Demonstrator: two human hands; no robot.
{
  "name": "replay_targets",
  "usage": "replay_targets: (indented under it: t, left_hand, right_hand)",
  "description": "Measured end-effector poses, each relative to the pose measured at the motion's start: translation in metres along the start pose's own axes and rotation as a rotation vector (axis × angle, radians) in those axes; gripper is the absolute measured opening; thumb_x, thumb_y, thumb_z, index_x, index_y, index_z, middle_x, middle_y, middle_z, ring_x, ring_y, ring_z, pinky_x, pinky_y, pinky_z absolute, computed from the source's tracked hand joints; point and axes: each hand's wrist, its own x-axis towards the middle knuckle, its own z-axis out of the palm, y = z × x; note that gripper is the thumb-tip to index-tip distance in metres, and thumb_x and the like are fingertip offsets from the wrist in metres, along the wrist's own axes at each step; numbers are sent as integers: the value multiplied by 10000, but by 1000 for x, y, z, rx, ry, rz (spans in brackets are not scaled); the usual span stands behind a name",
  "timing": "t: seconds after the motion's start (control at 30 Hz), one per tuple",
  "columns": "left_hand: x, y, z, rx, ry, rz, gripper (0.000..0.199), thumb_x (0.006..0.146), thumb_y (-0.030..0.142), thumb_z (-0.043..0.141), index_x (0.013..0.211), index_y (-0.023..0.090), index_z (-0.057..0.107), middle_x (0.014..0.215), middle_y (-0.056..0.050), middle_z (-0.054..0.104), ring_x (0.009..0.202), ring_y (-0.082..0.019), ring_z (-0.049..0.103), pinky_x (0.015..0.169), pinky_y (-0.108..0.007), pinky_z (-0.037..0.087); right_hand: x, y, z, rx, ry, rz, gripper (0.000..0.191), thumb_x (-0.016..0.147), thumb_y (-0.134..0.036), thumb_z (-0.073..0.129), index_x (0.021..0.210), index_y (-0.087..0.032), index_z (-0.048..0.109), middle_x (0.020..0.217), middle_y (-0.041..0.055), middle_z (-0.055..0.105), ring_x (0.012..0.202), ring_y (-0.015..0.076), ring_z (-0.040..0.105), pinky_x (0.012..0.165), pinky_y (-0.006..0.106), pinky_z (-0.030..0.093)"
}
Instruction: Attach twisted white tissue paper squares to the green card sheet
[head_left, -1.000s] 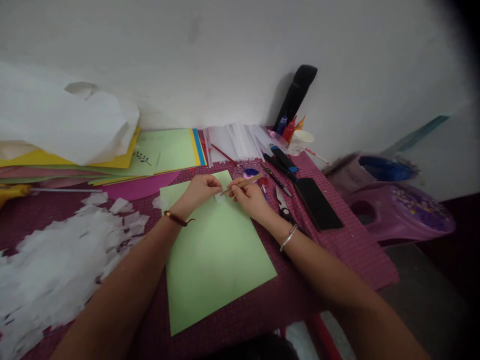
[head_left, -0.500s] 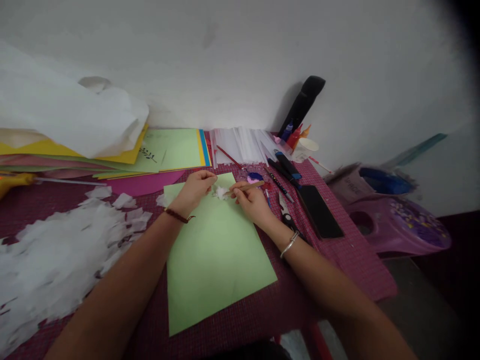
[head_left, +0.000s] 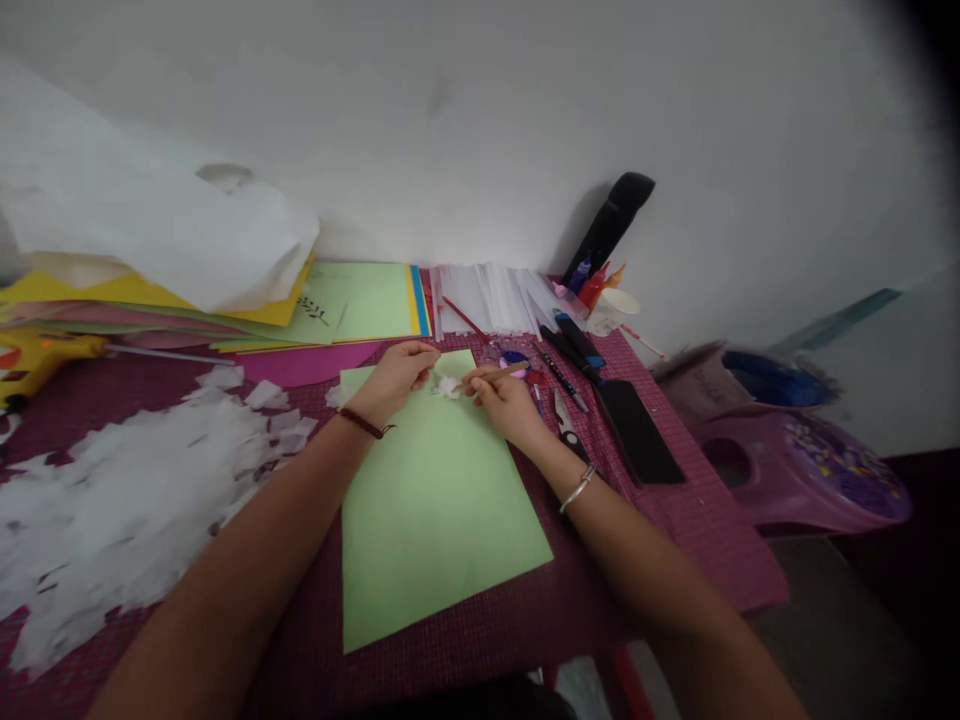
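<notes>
A light green sheet of paper (head_left: 442,510) lies on the table in front of me. Near its top sits a small tuft of white paper pieces (head_left: 448,386). My right hand (head_left: 506,405) grips a thin wooden stick (head_left: 504,371), its tip pointing left at the tuft. On the tuft's left side, my left hand (head_left: 401,378) is closed in a pinch above the sheet; whatever its fingertips hold is too small to make out. A wide heap of white paper squares (head_left: 142,480) spreads over the table at the left.
Coloured paper sheets (head_left: 367,300) and a yellow glue gun (head_left: 45,360) are at the left. Clear glue sticks (head_left: 491,297) lie at the back. Scissors (head_left: 568,428), a black phone (head_left: 642,432) and paint bottles (head_left: 592,288) are right. A pink stool (head_left: 765,490) stands beyond the table edge.
The camera view has shifted slightly, bringing more of the glue gun into sight. Both hands stay around the white tuft, the right one still holding the stick.
</notes>
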Motion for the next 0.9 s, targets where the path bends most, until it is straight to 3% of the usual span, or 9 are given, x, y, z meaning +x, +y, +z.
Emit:
replay_targets:
  t: [0.1,0.2,0.3,0.4,0.5,0.63,0.7,0.77,0.9]
  left_hand:
    - [0,27,-26,-50,57,-17,104,784,157,605,693,141,556,568,35,494,462,-51,411,436,-191,246]
    - [-6,56,-72,-2,160,56,83,772,133,621,721,144,556,592,32,514,485,-54,431,448,-185,266]
    - [-23,69,-117,66,232,67,91,764,121,622,715,137,548,583,34,507,495,-54,429,466,-187,286]
    - [-46,63,-139,223,250,25,72,753,160,631,729,136,567,586,31,518,506,-65,438,484,-200,305]
    - [-73,47,-133,654,167,23,110,784,266,600,770,158,614,624,4,572,523,-106,472,520,-249,371]
    - [-119,19,-88,1250,-170,411,232,861,296,510,994,195,671,995,-84,687,924,-223,609,840,-385,464]
    - [-140,4,-64,1366,-352,541,344,862,310,542,1183,208,610,1215,-107,630,1128,-261,551,960,-430,427]
    - [-155,-8,-46,1442,-471,594,366,854,332,570,1201,216,595,1300,-116,576,1185,-281,515,969,-443,428]
    - [-165,-17,-38,1536,-511,585,367,850,337,590,1198,221,582,1341,-119,533,1185,-292,505,934,-435,451]
  right_hand:
    - [-3,-3,-6,217,191,98,197,853,-364,475,844,-203,589,675,4,609,609,157,581,593,280,476]
    - [-4,-4,-9,347,303,165,190,832,-383,489,824,-211,570,646,-5,589,578,154,564,569,276,470]
    - [-2,-1,-6,333,229,182,178,813,-372,505,808,-209,577,623,-7,580,552,153,553,550,278,464]
    - [-1,-1,-2,152,70,81,146,810,-311,501,806,-205,601,663,8,612,597,166,579,585,292,474]
    - [-5,-4,-4,-90,-59,-84,158,814,-226,493,831,-198,647,802,38,674,739,177,622,712,309,484]
    - [-10,-5,-10,-198,-28,-122,200,852,-232,478,896,-194,670,862,47,693,802,189,637,761,327,481]
    - [-11,-3,-12,-170,-1,-93,191,862,-259,485,883,-197,665,814,42,689,766,194,639,724,329,487]
    - [-10,-3,-13,-119,45,-54,166,859,-290,510,839,-200,648,749,36,677,703,193,634,674,325,489]
    - [-10,-11,-13,100,231,34,170,826,-369,579,766,-211,589,606,-1,623,548,166,580,558,296,471]
